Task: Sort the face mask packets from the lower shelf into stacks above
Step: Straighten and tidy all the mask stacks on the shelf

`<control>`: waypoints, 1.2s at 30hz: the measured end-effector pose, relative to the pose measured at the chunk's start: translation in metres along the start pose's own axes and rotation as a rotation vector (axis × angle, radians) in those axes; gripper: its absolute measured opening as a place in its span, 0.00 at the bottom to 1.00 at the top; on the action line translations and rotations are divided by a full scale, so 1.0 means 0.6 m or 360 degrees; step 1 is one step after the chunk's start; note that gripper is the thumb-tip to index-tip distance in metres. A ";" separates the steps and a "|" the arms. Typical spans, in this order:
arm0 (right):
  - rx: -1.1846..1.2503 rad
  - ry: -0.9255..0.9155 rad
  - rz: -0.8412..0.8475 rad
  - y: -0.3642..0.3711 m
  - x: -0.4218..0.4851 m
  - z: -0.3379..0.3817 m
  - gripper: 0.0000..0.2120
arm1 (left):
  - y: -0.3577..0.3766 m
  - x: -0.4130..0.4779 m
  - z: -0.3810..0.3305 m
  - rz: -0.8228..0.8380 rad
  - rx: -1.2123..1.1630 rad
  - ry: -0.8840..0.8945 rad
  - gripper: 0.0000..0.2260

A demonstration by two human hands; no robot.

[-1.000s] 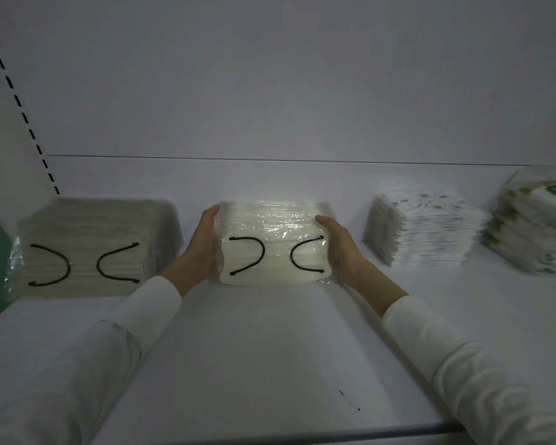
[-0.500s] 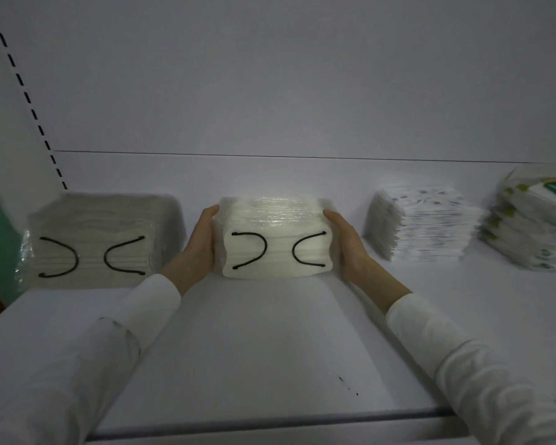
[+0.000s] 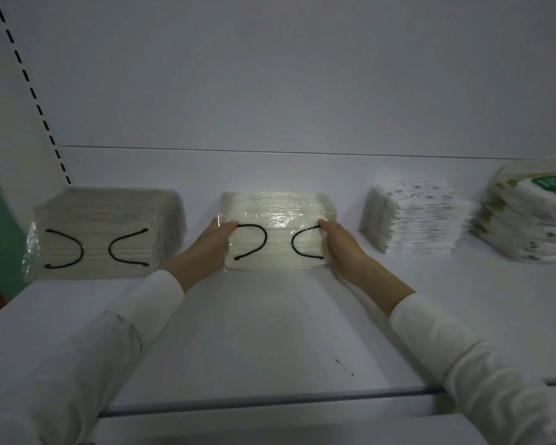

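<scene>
A clear-wrapped packet of white face masks (image 3: 278, 231) with black ear loops stands on the white shelf (image 3: 270, 332), near its back. My left hand (image 3: 214, 244) is on the packet's left end, its thumb lying across the front. At the right end, my right hand (image 3: 337, 244) holds the same way, thumb on the front face. To the left stands a second packet, of greyer masks (image 3: 103, 232), apart from my hands.
A stack of thin white patterned packets (image 3: 418, 216) sits to the right, and a stack of green-labelled packets (image 3: 533, 213) lies at the far right edge. A slotted upright (image 3: 29, 88) runs up the left wall. The shelf's front lip (image 3: 302, 396) is close to me.
Both thumbs have slid from the packet's sides onto its front face. The packet stays in about the same spot on the shelf.
</scene>
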State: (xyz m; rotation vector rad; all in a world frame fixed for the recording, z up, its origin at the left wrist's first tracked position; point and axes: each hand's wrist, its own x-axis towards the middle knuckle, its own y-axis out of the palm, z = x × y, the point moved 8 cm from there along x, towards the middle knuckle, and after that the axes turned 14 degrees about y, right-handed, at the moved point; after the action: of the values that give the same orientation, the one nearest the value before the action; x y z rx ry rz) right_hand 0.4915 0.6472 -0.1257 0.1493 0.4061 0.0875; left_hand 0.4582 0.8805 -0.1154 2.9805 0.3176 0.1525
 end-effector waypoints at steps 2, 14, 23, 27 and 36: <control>0.0019 0.0015 -0.0023 -0.006 0.002 -0.003 0.14 | -0.006 0.005 0.004 0.0041 -0.0027 0.0001 0.01; -0.0507 -0.0323 -0.0241 -0.041 -0.033 0.049 0.37 | -0.040 -0.005 -0.057 0.0037 0.0562 0.0332 0.32; -0.1647 -0.1158 -0.0797 -0.008 -0.170 0.124 0.30 | 0.003 -0.077 -0.181 0.0122 0.1458 0.1112 0.19; -0.1995 -0.1545 -0.0911 0.002 -0.237 0.132 0.22 | 0.064 -0.101 -0.203 0.0170 0.1623 0.1257 0.15; -0.2145 -0.1420 -0.1057 -0.107 -0.295 0.156 0.20 | 0.209 -0.130 -0.187 0.0377 0.1632 0.1123 0.13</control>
State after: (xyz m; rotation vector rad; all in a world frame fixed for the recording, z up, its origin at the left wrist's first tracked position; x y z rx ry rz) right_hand 0.3703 0.5518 0.0172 -1.2429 -0.5588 -0.3622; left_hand 0.3947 0.7565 0.0069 3.8099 0.1056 1.4955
